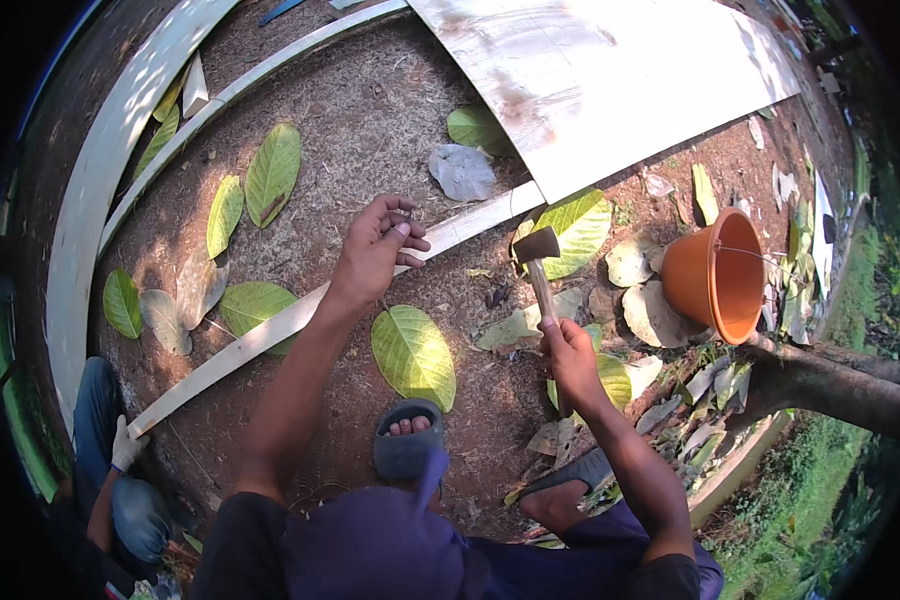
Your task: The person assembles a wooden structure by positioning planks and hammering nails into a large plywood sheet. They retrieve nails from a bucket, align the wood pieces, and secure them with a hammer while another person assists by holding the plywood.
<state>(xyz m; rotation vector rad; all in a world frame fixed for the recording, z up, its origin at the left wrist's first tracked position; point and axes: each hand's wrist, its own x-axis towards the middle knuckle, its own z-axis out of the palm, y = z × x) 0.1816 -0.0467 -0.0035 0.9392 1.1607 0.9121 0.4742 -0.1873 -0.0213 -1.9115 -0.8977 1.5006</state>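
White panel (610, 90) occupied upper right | Wooden strip (272, 333) ran diagonally to the panel's near corner | Hammer (540, 285) was right of strip | Right hand (572, 362) gripped hammer handle | Left hand (372, 252) curled at strip; whether it pinched anything was indeterminable

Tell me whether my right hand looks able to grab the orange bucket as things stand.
Probably not straight away: your right hand is closed around the hammer. Otherwise the way looks free, with only fallen leaves between it and the orange bucket.
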